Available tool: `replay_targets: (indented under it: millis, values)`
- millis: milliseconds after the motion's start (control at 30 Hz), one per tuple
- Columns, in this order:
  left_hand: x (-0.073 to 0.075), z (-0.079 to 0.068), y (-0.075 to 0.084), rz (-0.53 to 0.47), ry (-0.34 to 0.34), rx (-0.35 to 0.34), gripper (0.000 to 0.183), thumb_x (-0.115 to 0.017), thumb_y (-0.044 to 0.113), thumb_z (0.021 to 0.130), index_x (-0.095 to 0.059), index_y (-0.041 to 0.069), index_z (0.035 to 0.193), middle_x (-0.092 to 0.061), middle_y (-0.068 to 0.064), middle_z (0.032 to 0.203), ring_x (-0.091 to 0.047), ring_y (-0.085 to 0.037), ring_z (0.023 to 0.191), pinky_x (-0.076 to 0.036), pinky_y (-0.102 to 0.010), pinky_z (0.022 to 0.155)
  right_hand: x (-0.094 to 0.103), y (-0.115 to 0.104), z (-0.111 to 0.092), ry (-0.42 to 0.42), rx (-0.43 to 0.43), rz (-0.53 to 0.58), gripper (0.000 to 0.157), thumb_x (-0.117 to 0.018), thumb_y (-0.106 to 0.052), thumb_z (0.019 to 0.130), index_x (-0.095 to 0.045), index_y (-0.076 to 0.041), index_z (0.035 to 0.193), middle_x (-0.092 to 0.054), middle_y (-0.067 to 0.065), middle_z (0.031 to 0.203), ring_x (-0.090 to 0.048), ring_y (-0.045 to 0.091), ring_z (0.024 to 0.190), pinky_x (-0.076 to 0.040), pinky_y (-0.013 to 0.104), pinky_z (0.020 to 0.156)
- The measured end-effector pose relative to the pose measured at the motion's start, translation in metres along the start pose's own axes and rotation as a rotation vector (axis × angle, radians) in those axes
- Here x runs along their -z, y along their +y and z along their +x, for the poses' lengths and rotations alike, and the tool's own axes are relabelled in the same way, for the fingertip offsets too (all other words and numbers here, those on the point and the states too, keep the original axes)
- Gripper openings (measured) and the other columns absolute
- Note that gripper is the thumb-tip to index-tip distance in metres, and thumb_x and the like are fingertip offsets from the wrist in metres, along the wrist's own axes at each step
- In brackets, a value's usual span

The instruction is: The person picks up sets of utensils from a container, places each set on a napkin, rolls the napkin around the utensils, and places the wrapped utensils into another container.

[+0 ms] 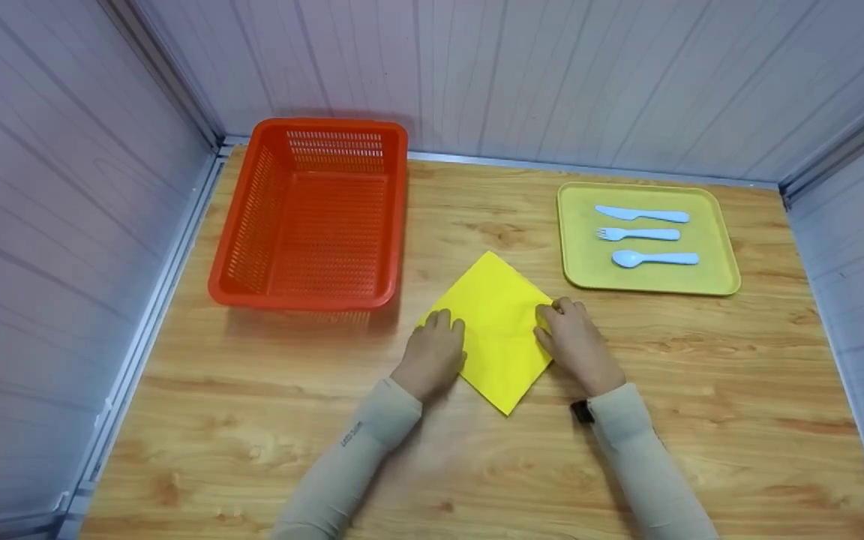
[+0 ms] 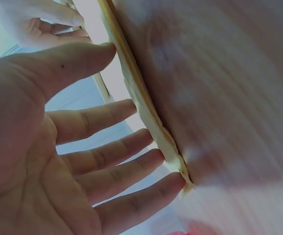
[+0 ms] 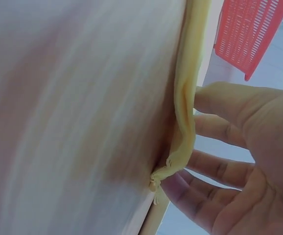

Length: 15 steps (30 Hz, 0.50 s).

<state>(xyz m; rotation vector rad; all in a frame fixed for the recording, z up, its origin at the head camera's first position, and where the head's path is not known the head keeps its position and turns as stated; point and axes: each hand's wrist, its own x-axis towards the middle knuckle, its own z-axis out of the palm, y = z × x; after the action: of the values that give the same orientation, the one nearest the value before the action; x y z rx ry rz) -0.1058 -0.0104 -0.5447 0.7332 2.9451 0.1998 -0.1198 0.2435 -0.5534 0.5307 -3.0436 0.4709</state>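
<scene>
Touching yellow cloth (image 1: pixel 497 322) | left hand (image 1: pixel 434 355), right hand (image 1: pixel 576 343) | opposite corners

Between the left hand (image 1: pixel 433 351) and the right hand (image 1: pixel 573 337), a yellow cloth (image 1: pixel 499 322) is looking matt and soft, with loose threads standing out at its corner by the right fingers. Beneath both hands, the table (image 1: pixel 507 472) is showing a smooth wood-grain surface with a faint sheen. Beyond the left hand, the red basket (image 1: pixel 304 304) is looking like smooth, lightly glossy plastic, its sides slotted. Beyond the right hand, the tray (image 1: pixel 582 262) is appearing as duller plastic, bearing a smooth plastic knife (image 1: pixel 642 214), fork (image 1: pixel 638 234) and spoon (image 1: pixel 657 259). Farther out from the hands, wood-patterned panels (image 1: pixel 537 82) are reflecting softly above a metal-looking strip (image 1: pixel 492 162). Behind the hands, matt cloth sleeves (image 1: pixel 342 465) are creasing slightly.
</scene>
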Motion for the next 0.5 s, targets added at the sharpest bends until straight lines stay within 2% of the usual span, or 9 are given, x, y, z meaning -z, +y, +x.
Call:
replay_targets:
  millis: [200, 500]
  values:
    - [0.004, 0.008, -0.008, -0.028, -0.093, -0.02, 0.043, -0.068, 0.022, 0.094, -0.057, -0.002, 0.127, -0.052, -0.021, 0.124, -0.054, -0.035, 0.115, -0.053, -0.045, 0.088, 0.002, -0.001, -0.003, -0.007, -0.007, 0.015, 0.023, -0.07, -0.015, 0.095, -0.066, 0.001, 0.111, -0.054, 0.021, 0.102, -0.052, 0.039, 0.089, -0.05, 0.048, 0.078]
    - [0.008, 0.015, -0.016, -0.112, -0.139, -0.022, 0.04, -0.067, 0.02, 0.095, -0.057, 0.001, 0.129, -0.049, -0.018, 0.131, -0.052, -0.033, 0.118, -0.047, -0.044, 0.099, 0.001, 0.0, -0.008, -0.006, -0.028, 0.014, 0.03, -0.07, -0.017, 0.095, -0.065, 0.003, 0.116, -0.054, 0.022, 0.106, -0.053, 0.04, 0.092, -0.05, 0.049, 0.08]
